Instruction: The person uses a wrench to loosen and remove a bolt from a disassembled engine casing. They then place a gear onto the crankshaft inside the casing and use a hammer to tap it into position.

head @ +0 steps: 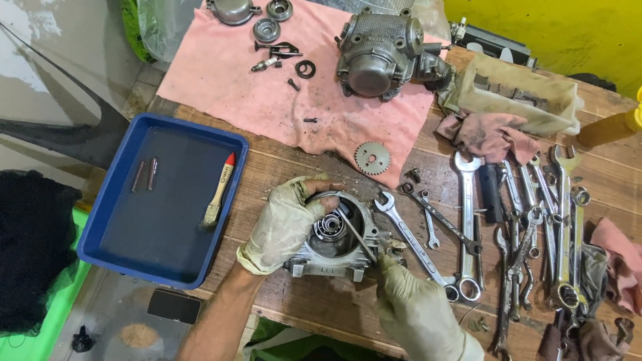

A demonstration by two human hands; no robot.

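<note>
1. Gloves cover both hands. The right hand (414, 304), nearest the camera, pinches a thin metal rod (356, 234) between its fingertips; the rod slants up and left into the round opening of a grey metal engine cover (334, 241).
2. The left hand (284, 224) grips the engine cover from its left side, with fingers curled over the upper rim. The cover rests on the wooden desk (314, 307), near its front edge.
3. Just right of the cover, a combination wrench (414, 242) lies slanted on the desk, beside a smaller spanner (428, 224).
4. Further right, a spread of many spanners (535, 234) covers the desk beside dirty rags.
5. Left of the cover sits a blue tray (93, 251) holding a paintbrush (219, 190) with a red-tipped handle and two small pins (145, 174).
6. Beyond the cover, a toothed sprocket (372, 158) lies on the edge of a pink cloth (221, 73).
7. Farthest away on the cloth stand a large engine cylinder head (378, 53), round caps and small loose parts.
</note>
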